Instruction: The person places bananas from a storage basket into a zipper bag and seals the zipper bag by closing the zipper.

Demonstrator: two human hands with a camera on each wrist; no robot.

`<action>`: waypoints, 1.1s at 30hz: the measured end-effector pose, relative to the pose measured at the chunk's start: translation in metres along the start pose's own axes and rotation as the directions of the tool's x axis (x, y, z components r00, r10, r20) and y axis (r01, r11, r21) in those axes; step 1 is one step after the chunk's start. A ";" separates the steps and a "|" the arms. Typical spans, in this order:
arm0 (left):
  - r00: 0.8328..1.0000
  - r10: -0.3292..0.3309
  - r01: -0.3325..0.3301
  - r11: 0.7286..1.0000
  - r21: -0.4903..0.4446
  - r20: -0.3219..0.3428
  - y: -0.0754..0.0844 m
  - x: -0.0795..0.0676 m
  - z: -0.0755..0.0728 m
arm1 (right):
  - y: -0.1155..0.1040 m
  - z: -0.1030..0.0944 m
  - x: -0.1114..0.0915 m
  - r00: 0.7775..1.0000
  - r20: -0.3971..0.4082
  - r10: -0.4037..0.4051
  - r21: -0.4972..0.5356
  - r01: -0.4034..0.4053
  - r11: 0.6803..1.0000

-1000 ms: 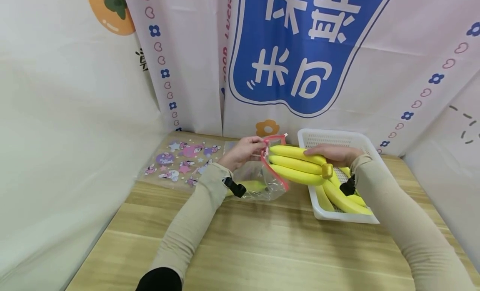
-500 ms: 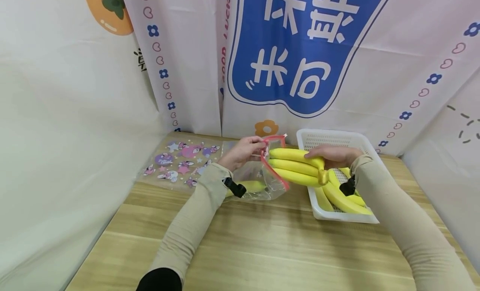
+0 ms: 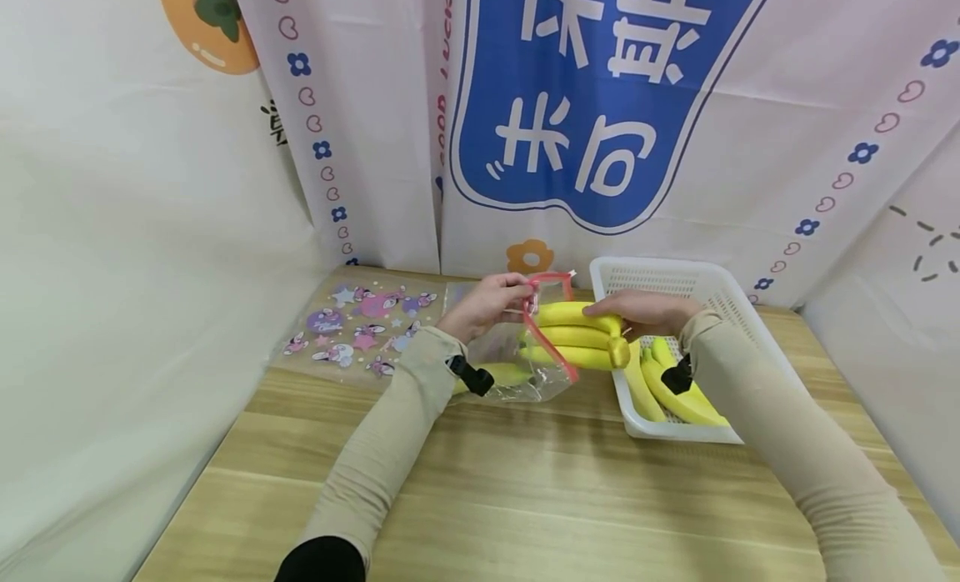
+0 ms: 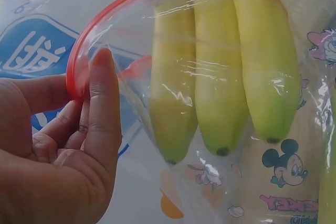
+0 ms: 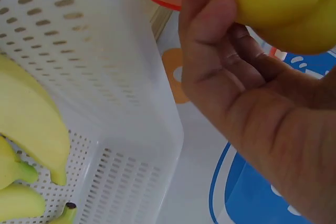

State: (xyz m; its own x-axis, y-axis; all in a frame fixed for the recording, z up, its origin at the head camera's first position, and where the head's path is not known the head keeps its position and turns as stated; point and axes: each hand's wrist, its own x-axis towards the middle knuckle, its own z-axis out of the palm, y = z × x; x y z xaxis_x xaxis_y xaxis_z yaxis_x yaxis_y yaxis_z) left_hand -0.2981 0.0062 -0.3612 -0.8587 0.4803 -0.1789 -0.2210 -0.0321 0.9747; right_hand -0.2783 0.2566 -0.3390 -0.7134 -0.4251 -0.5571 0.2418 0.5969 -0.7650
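My left hand pinches the red zip edge of a clear zip bag and holds its mouth apart. The bag has cartoon prints and lies on its side, with a single banana deeper inside. A bunch of three yellow bananas is partly in the mouth, tips inside and stem end outside to the right. My right hand grips the bunch near the stem, thumb on top. In the left wrist view, the green-yellow tips show through the plastic.
A white perforated basket with several more bananas stands to the right, under my right forearm. Another printed clear bag lies flat at the back left. A printed curtain hangs behind the wooden table.
My right hand has moved left, pushing the banana bunch from the bag's mouth partly inside. The left hand keeps its pinch on the bag's edge.
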 end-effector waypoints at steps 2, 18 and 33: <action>1.000 0.002 -0.002 1.000 -0.009 0.000 0.000 0.001 0.000 | -0.001 0.003 0.002 1.000 0.001 0.003 0.000 -0.003 1.000; 1.000 0.018 -0.018 1.000 -0.009 -0.017 0.000 0.004 0.007 | -0.007 0.025 0.006 0.998 -0.059 -0.028 -0.037 0.026 0.999; 0.999 0.021 -0.021 1.000 -0.010 -0.024 0.002 0.004 0.013 | -0.009 0.042 0.011 0.984 -0.180 -0.008 -0.083 -0.007 0.997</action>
State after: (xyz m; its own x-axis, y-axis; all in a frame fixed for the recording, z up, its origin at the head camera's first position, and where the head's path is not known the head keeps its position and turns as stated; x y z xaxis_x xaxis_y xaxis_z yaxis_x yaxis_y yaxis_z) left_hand -0.2963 0.0191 -0.3584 -0.8741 0.4579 -0.1618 -0.2076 -0.0512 0.9769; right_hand -0.2605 0.2173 -0.3516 -0.8224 -0.3003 -0.4833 0.1910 0.6544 -0.7316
